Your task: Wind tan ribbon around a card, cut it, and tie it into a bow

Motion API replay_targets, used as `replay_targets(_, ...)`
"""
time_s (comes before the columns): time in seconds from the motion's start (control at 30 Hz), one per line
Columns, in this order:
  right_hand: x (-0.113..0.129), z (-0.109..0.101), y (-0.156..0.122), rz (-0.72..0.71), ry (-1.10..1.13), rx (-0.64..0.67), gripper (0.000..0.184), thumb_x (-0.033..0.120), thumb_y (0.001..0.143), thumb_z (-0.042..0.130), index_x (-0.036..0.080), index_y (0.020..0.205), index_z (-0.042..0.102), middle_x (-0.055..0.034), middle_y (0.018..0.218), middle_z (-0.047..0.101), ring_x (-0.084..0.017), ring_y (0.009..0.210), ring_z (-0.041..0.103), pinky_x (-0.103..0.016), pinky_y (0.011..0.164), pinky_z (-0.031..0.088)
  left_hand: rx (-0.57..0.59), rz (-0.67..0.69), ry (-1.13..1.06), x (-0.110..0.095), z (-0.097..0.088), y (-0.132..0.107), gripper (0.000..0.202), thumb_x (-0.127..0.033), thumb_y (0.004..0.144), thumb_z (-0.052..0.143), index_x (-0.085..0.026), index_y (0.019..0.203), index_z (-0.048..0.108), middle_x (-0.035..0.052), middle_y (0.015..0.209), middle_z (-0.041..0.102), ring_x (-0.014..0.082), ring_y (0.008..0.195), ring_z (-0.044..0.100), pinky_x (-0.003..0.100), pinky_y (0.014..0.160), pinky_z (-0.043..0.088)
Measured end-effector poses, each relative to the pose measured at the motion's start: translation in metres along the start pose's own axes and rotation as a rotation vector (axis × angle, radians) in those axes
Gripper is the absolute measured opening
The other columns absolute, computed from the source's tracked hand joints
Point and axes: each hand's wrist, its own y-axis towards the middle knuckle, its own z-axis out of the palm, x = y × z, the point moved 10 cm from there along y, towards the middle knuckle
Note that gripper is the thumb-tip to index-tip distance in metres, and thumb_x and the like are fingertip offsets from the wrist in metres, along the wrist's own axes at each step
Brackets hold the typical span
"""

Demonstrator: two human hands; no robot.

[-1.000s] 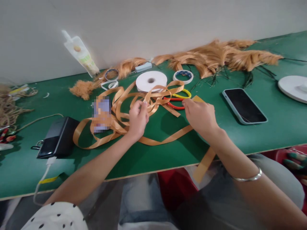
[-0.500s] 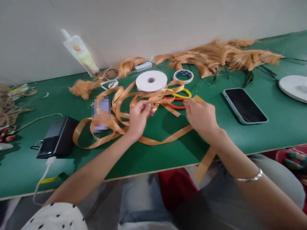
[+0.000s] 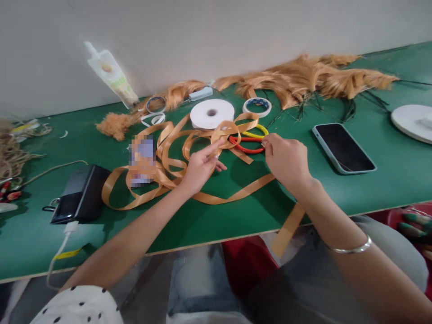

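Note:
A long golden-orange satin ribbon (image 3: 232,194) lies in loose loops on the green table (image 3: 202,225), and one end hangs over the front edge. My left hand (image 3: 200,166) rests on the loops with its fingers stretched out and apart, the index finger touching a ribbon loop. My right hand (image 3: 286,157) is closed, pinching the ribbon beside red and yellow loops (image 3: 248,140) that look like handles. A white ribbon spool (image 3: 212,113) lies flat just behind the loops.
A tape roll (image 3: 257,106) and bundles of golden fibre (image 3: 303,78) lie along the back wall. A phone (image 3: 342,147) is to the right, a white disc (image 3: 411,123) at the far right, a black power bank (image 3: 81,193) with cable on the left, and a pouch (image 3: 113,76) against the wall.
My left hand has gone from a closed pinch on the ribbon to outstretched fingers. My right hand has slid slightly right and covers the ribbon end it held up before.

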Motion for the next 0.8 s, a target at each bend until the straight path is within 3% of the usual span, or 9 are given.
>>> replay_targets(0.27, 0.006, 0.006, -0.001, -0.012, -0.059, 0.090, 0.029, 0.017, 0.086, 0.036, 0.015, 0.092, 0.065, -0.0082, 0.072, 0.067, -0.019, 0.057, 0.055, -0.028, 0.050, 0.022, -0.064, 0.045, -0.053, -0.005, -0.006, 0.001, 0.046, -0.021, 0.079, 0.058, -0.023, 0.125, 0.054, 0.0104, 0.130, 0.056, 0.0121, 0.068, 0.068, 0.024, 0.061, 0.053)
replay_targets(0.67, 0.009, 0.011, -0.003, 0.007, -0.111, 0.170, 0.029, 0.016, 0.087, 0.036, 0.015, 0.098, 0.062, -0.0090, 0.075, 0.067, -0.018, 0.059, 0.056, -0.027, 0.052, 0.021, -0.135, 0.063, -0.076, -0.004, -0.013, 0.002, 0.055, -0.019, 0.081, 0.056, -0.024, 0.134, 0.044, 0.0060, 0.117, 0.064, 0.0120, 0.072, 0.068, 0.026, 0.069, 0.055)
replay_targets(0.8, 0.011, 0.011, -0.005, 0.008, -0.136, 0.188, 0.029, 0.015, 0.087, 0.035, 0.015, 0.098, 0.062, -0.0090, 0.076, 0.067, -0.019, 0.062, 0.058, -0.027, 0.052, 0.021, -0.145, 0.069, -0.100, 0.000, -0.015, 0.002, 0.058, -0.023, 0.081, 0.057, -0.025, 0.136, 0.041, 0.0065, 0.126, 0.059, 0.0145, 0.077, 0.069, 0.027, 0.071, 0.054)
